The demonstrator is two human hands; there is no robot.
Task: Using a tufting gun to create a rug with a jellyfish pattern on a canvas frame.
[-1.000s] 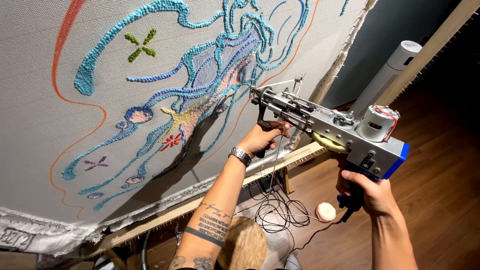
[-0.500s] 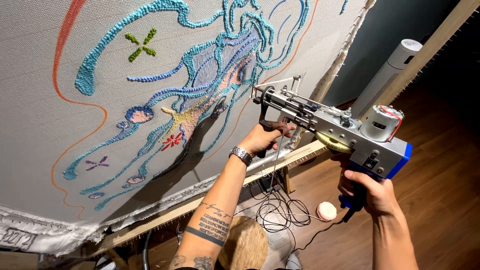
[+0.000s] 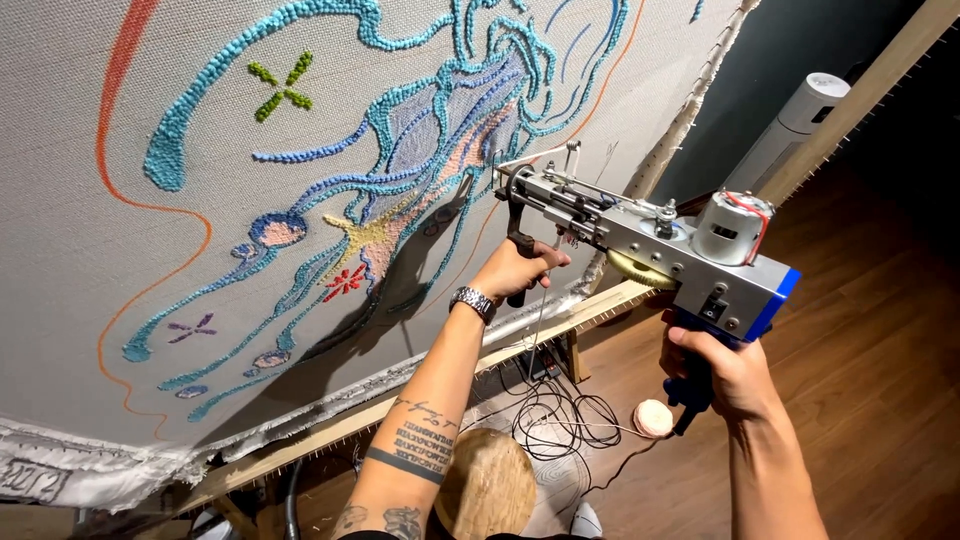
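- A round wooden stool (image 3: 487, 487) is seen nearest, at 6 o'clock, below the tattooed left forearm.
- A small ball of pale yarn (image 3: 653, 418) lies on the wooden floor (image 3: 880, 370) at 5 o'clock, beside a tangle of black cable (image 3: 556, 422).
- The blue rear grip of the tufting gun (image 3: 650, 238) is gripped by the right hand (image 3: 722, 372) at 4 o'clock, with the fingers wrapped fully around it.
- The black front handle of the gun is clasped by the left hand (image 3: 518, 270) near the centre, with the fingers curled tight; a watch (image 3: 473, 301) is worn on that wrist.
- The gun is held tilted, with its needle end pointed at the stretched grey cloth (image 3: 60, 240) towards 10 o'clock.
- The cloth is covered at 11 o'clock with blue, orange and green tufted lines, and is fastened to a wooden frame (image 3: 600, 305).
- A white tower fan (image 3: 790, 130) stands farthest off, at 2 o'clock.
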